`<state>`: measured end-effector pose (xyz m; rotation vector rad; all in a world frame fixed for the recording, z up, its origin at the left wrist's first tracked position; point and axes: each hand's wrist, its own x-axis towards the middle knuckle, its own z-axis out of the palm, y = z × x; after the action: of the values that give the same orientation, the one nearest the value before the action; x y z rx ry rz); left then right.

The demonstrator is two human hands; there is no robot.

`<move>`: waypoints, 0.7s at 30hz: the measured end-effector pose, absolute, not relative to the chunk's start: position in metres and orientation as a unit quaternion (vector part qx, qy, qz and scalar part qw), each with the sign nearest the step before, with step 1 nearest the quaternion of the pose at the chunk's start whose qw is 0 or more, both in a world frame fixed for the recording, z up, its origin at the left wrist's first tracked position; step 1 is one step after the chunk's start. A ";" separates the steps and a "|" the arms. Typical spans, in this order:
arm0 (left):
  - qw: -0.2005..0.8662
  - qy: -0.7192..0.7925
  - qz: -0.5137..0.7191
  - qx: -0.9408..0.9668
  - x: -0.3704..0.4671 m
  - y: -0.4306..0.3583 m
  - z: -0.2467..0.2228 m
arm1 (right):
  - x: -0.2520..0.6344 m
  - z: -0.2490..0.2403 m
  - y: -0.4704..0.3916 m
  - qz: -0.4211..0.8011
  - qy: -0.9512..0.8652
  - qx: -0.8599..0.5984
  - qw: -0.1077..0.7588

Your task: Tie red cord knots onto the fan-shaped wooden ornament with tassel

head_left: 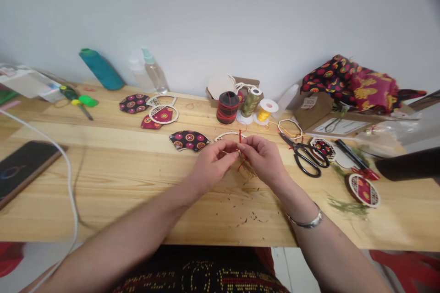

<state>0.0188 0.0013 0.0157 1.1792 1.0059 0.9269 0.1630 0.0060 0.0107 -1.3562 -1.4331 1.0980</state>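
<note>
My left hand (pixel 216 161) and my right hand (pixel 264 158) meet over the middle of the table, both closed in a pinch. Between the fingertips is a thin red cord (pixel 240 136), one end sticking up above my right fingers. Red and olive strands (pixel 248 171) hang below my right hand; my fingers hide where they join. Just behind the hands lies a pale fretwork frame (pixel 223 136), partly covered. A fan-shaped patterned fabric piece (pixel 189 140) is left of it. Black-handled scissors (pixel 307 158) lie to the right of my right hand.
Behind stand a black-and-red thread spool (pixel 227 107), an olive spool (pixel 252 103) and a yellow spool (pixel 264 113). Fabric tops a cardboard box (pixel 312 110) at right. A phone (pixel 27 169) and white cable (pixel 70 178) lie left. Dark clippings (pixel 252 216) dot the front.
</note>
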 end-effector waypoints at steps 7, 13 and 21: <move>0.635 0.466 0.397 0.470 0.015 0.005 0.006 | 0.165 0.009 0.007 0.448 -0.584 -0.527 0.425; 0.689 0.455 0.392 0.407 0.016 0.007 0.007 | 0.165 0.011 0.008 0.491 -0.561 -0.516 0.421; 0.713 0.447 0.386 0.379 0.017 0.008 0.010 | 0.167 0.013 0.008 0.560 -0.533 -0.476 0.420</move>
<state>0.0171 0.0078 0.0098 0.8396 0.9913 0.8551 0.1672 0.0078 0.0127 -1.1932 -1.3363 1.4031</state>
